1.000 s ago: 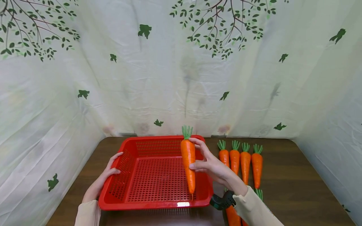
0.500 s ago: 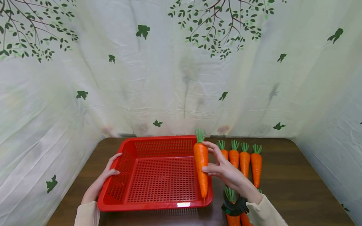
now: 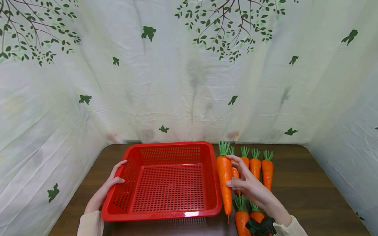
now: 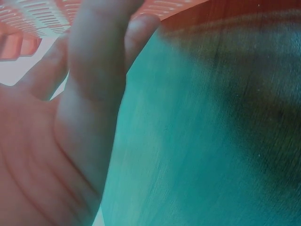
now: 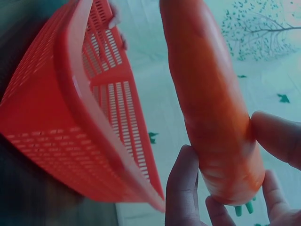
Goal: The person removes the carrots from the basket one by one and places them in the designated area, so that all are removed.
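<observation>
A large orange carrot (image 3: 225,178) with a green top is in my right hand (image 3: 251,185), pinched between thumb and fingers. It hangs just outside the right rim of the red plastic basket (image 3: 168,215). In the right wrist view the carrot (image 5: 211,103) points away from the fingertips, apart from the basket (image 5: 70,94). My left hand (image 3: 107,185) holds the basket's left rim, thumb and a finger laid over the edge. The left wrist view shows that hand's palm (image 4: 42,155) and fingers against the basket wall; the fingertips are partly hidden.
More carrots (image 3: 267,172) lie in a row on the dark wooden table (image 3: 304,196), right of the basket. Nearer me lie other carrots (image 3: 242,221), partly covered by the black wrist strap (image 3: 261,226). A leaf-patterned white curtain (image 3: 189,82) encloses the table.
My right hand has carried the carrot rightward and slightly nearer, from over the basket's inside to beyond its right rim. The left hand and basket have stayed put.
</observation>
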Tool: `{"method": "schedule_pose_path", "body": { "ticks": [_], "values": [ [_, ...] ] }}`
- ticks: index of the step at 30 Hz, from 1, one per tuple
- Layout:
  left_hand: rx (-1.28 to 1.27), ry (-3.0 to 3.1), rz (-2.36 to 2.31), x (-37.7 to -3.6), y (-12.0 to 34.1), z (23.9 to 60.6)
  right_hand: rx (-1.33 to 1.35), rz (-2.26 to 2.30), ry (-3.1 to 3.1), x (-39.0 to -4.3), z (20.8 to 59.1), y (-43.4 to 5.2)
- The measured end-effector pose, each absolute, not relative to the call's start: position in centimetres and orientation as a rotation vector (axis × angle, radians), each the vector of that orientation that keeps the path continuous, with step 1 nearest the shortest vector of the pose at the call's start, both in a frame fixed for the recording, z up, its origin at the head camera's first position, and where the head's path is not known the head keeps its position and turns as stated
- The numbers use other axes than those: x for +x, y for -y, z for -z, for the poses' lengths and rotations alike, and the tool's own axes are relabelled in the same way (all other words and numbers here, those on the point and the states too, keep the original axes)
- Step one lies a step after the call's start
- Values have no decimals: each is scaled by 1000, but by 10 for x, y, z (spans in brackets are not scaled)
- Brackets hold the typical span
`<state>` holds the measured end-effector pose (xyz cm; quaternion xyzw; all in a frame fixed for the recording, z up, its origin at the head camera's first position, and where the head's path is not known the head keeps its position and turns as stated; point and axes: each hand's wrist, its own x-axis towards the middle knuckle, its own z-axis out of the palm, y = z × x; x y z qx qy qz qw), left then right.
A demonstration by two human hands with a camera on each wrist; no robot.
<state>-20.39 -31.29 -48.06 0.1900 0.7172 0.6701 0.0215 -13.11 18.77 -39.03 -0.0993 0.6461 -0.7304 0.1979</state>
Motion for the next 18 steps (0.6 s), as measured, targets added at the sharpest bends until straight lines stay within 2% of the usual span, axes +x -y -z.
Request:
{"method": "schedule_pose_path", "body": {
  "ticks": [18],
  "values": [
    [598,-2171,-2079,-203,314,480,-176,2063,-1886,-103,399,-233]
  ]
}}
